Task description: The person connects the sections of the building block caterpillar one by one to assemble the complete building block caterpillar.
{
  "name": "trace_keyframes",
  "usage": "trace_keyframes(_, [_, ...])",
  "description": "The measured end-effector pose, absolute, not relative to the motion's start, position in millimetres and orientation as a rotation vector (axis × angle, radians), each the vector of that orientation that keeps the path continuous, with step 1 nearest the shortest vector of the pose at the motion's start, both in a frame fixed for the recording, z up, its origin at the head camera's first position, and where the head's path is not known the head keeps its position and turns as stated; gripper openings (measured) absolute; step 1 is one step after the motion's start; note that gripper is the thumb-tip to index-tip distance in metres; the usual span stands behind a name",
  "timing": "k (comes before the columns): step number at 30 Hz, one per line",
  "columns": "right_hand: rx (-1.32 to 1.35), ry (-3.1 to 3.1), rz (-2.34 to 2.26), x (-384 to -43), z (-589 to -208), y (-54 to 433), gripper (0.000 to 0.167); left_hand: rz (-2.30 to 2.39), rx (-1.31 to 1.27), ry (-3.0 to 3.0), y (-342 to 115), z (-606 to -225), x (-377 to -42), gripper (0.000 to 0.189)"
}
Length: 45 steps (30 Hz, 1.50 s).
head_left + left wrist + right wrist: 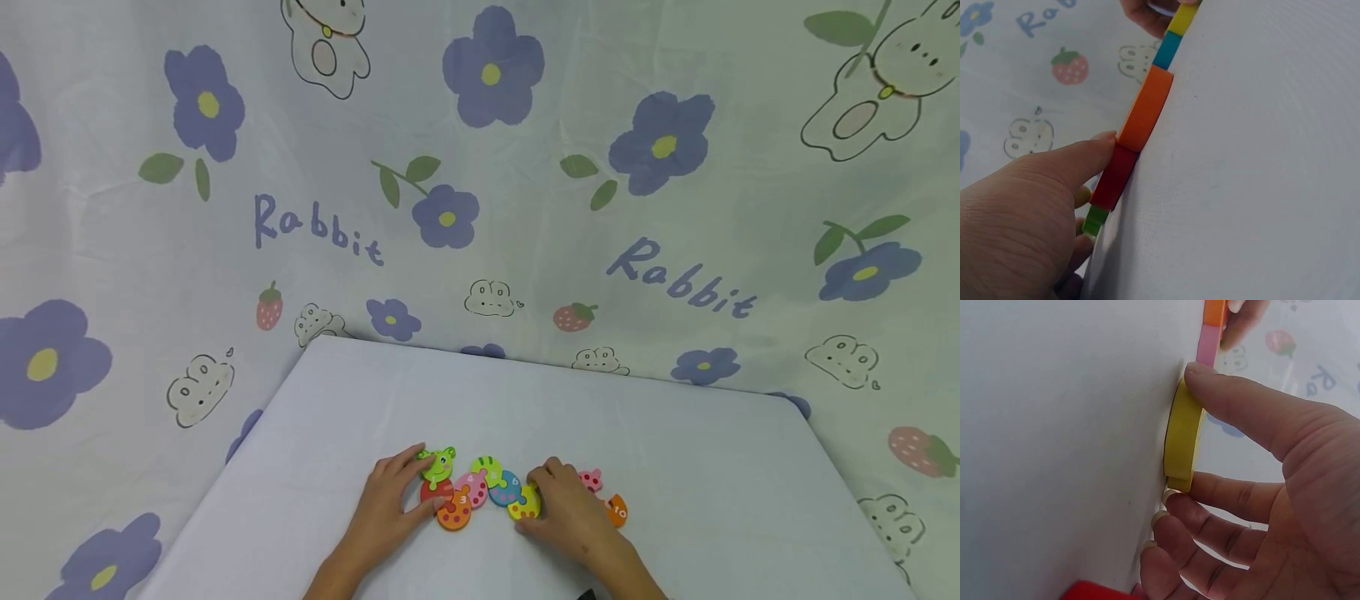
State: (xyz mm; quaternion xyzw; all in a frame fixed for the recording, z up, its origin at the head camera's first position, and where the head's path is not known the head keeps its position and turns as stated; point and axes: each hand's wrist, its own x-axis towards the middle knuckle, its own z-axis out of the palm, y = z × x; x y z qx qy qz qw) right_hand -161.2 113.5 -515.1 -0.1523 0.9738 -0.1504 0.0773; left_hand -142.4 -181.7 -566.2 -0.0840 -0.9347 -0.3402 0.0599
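A caterpillar number puzzle lies on the white table, its pieces joined in a wavy chain. My left hand [386, 504] grips its left end, thumb at the red piece [1115, 178] and fingers around the smiling green head piece [442, 464]. Beside the red piece come an orange piece [454, 515] marked 3, a pink piece [474, 492], a green striped piece [487, 472] and a blue piece [505, 489]. At the right end, my right hand [573, 512] pinches a yellow piece [1182, 437] between thumb and index finger; the other fingers rest near the table.
Past the right hand lie an orange piece [617, 511] marked 10 and a pink spotted piece [591, 480], both partly hidden. A red piece [1097, 592] shows at the bottom of the right wrist view. Behind the table [675, 442] hangs a rabbit-and-flower cloth [525, 158].
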Motion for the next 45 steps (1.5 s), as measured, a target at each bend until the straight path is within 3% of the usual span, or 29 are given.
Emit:
trace_keyframes(24, [-0.305, 2.881, -0.471, -161, -513, 122, 0.069, -1.041, -0.317, -2.746, -178, -567, -144, 0.062])
trace_keyframes(30, [-0.379, 2.827, -0.557, -156, -506, 139, 0.075, -1.041, -0.306, -2.757, -177, -568, -143, 0.063])
trace_keyframes(45, [-0.287, 2.844, -0.600, -152, -492, 189, 0.066, -1.036, -0.240, -2.748, -178, -568, -143, 0.059])
